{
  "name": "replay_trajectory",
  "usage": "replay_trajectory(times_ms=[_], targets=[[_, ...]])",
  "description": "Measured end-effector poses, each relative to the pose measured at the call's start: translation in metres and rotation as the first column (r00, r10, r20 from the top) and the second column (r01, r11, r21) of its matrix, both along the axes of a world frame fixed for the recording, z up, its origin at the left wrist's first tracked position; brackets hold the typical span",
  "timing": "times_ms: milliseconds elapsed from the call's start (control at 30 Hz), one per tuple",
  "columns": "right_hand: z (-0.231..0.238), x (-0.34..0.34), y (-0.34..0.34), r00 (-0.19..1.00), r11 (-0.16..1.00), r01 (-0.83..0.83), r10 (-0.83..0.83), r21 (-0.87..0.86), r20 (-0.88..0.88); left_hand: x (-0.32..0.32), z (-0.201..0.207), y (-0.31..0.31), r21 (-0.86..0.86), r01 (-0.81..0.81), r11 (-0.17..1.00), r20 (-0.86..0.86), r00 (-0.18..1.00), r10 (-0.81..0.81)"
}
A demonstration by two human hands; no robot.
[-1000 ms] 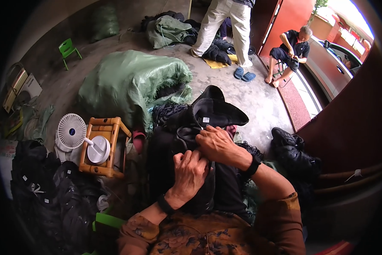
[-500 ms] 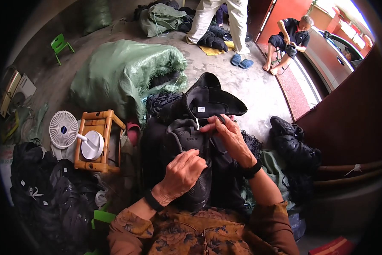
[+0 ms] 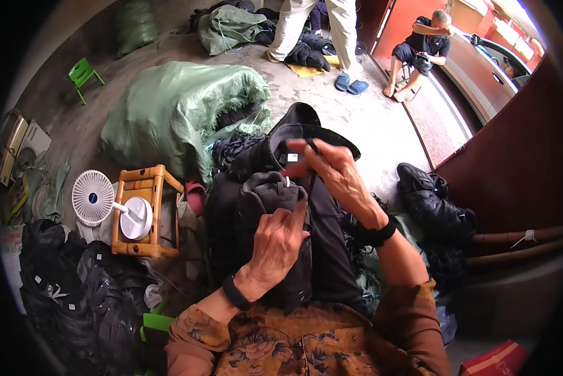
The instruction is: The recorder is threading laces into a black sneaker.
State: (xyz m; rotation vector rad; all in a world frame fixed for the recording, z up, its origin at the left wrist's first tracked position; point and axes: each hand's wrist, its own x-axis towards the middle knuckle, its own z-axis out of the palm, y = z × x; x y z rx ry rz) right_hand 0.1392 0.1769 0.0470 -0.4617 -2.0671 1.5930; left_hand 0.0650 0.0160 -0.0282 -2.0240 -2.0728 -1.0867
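Note:
A black shoe upper (image 3: 272,187) with a padded tongue lies across my lap, its toe toward me. My left hand (image 3: 271,247) is closed at its near side, the index finger stretched up along it and the other fingers curled. Above the upper's right side, my right hand (image 3: 338,178) pinches a dark shoelace (image 3: 312,180) that hangs down toward the upper; motion blurs its fingertips. Just beyond sits another black shoe upper (image 3: 300,133), spread wide, with a small white label inside.
A stuffed green woven sack (image 3: 162,119) stands ahead on the left. Nearer are a bamboo stool (image 3: 145,247) with a white fan (image 3: 93,198) and a heap of black uppers (image 3: 75,294). More black uppers (image 3: 432,200) lie at right. Two other people are farther off.
My right hand has risen and drawn the lace up from the upper. My left hand has moved up a little, its index finger now stretched out.

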Motion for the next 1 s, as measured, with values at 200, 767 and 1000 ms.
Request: replay_trajectory(times_ms=[200,767,1000], targets=[[0.04,0.008,-0.019,0.93,0.967,-0.19,0.122,-0.168,-0.346,0.0,0.002,-0.005,-0.01,0.0,1.0,-0.069,0.998,-0.001],[-0.087,0.313,0.214,0.597,0.451,0.266,-0.771,-0.852,-0.222,-0.091,0.03,-0.023,-0.22,0.236,0.947,-0.389,0.869,-0.307],[-0.11,0.391,0.253,0.335,0.327,0.217,-0.91,-0.92,-0.244,-0.092,0.029,-0.01,-0.37,0.258,0.892,-0.262,0.893,-0.367]])
